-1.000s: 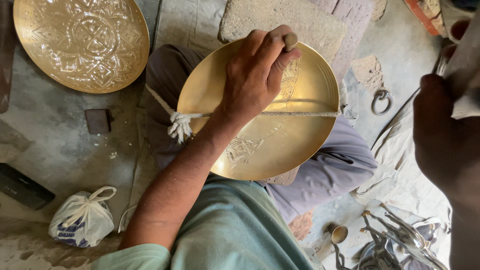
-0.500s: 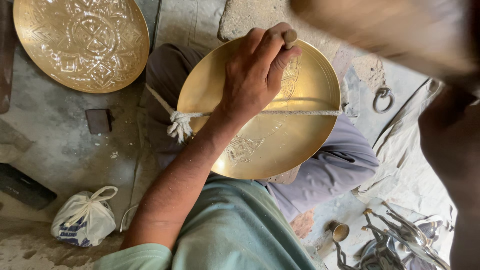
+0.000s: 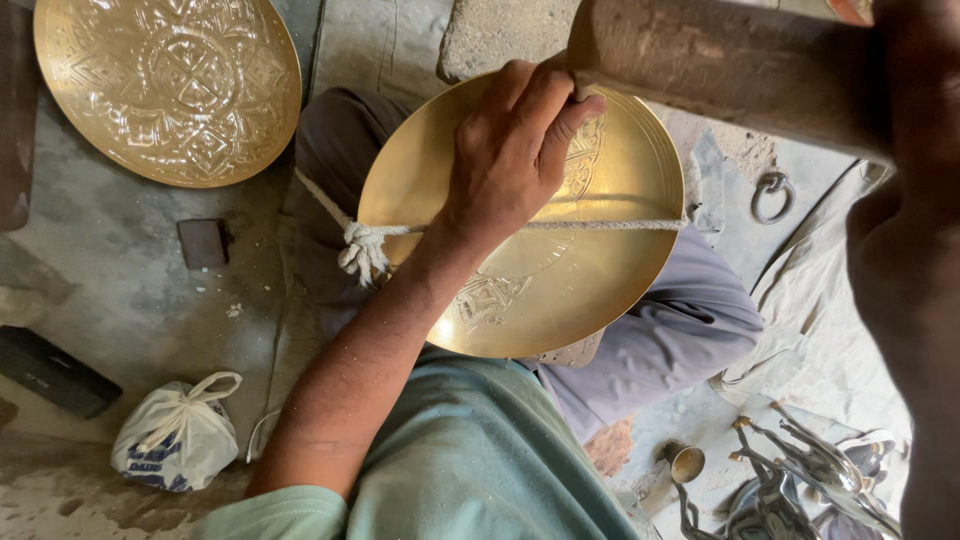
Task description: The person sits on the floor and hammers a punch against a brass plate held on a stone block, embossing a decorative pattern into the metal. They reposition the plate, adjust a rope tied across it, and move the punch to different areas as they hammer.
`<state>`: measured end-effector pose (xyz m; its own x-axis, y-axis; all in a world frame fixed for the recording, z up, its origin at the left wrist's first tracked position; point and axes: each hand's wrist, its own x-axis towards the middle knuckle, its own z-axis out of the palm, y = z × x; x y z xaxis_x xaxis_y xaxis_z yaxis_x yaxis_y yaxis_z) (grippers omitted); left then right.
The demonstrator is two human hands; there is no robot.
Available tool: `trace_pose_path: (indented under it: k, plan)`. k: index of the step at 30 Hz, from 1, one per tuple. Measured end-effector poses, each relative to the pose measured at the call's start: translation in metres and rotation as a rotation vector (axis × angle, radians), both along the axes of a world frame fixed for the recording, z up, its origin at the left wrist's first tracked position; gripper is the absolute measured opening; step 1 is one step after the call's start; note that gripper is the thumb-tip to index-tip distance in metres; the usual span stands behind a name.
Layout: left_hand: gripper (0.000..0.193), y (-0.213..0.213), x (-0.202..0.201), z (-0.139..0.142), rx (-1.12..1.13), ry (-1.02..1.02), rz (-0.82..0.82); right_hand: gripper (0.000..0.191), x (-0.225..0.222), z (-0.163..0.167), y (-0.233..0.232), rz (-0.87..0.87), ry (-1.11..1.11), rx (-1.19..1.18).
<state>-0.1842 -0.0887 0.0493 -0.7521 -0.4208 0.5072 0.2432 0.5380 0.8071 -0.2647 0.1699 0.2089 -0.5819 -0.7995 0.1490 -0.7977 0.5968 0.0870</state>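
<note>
Left hand: fingers curled and pinched together at the far rim of the brass plate, apparently gripping a small upright tool whose tip is hidden by the fingers; heel of the hand resting on the plate's face; forearm crossing the plate from the near side.

Right hand: at the right edge of the view, dark and blurred; it appears closed around the handle of a wooden mallet, though the fingers themselves cannot be made out; the mallet head lies across the top of the view, just beside the left hand's fingertips and covering part of the plate's far rim.

Brass plate: round, shallow, resting on the person's lap over the grey trousers; partly engraved, with a motif visible near the forearm and another beside the fingers; a white cord stretched across its middle, passing under the left hand and ending in a knot just off the left rim.

Surroundings: a second brass plate, fully engraved, on the floor at upper left, well apart; a small dark block near it; a tied white plastic bag at lower left; a metal ring on the floor to the right; metal tools and a small brass cup at lower right.
</note>
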Motion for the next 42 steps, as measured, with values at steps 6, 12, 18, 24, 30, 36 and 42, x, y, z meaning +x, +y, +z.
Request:
trace_pose_path:
  k: [6,12,18,24,30,36,42]
  plan:
    - [0.019,-0.001,0.001,0.004,0.027,0.072,-0.005,0.011,-0.029,-0.038,0.036,-0.147,0.011,0.010]
    - [0.018,-0.001,0.002,0.003,0.049,0.034,-0.015,0.021,-0.035,-0.045,0.048,-0.137,0.068,0.039]
    - [0.018,-0.001,0.001,0.007,-0.023,0.053,0.019,0.022,-0.039,-0.041,0.034,-0.097,0.128,0.036]
    - [0.017,-0.002,0.000,0.009,0.028,0.097,0.003,0.022,-0.043,-0.041,0.031,-0.084,0.149,0.040]
    - [0.015,-0.001,0.002,0.004,0.037,0.067,-0.017,0.023,-0.046,-0.045,0.033,-0.073,0.171,0.042]
    - [0.015,0.000,0.002,0.008,0.029,0.040,0.003,0.024,-0.047,-0.045,0.032,-0.065,0.190,0.044]
    - [0.017,-0.001,0.001,0.011,0.009,0.028,0.020,0.025,-0.048,-0.044,0.029,-0.056,0.201,0.045]
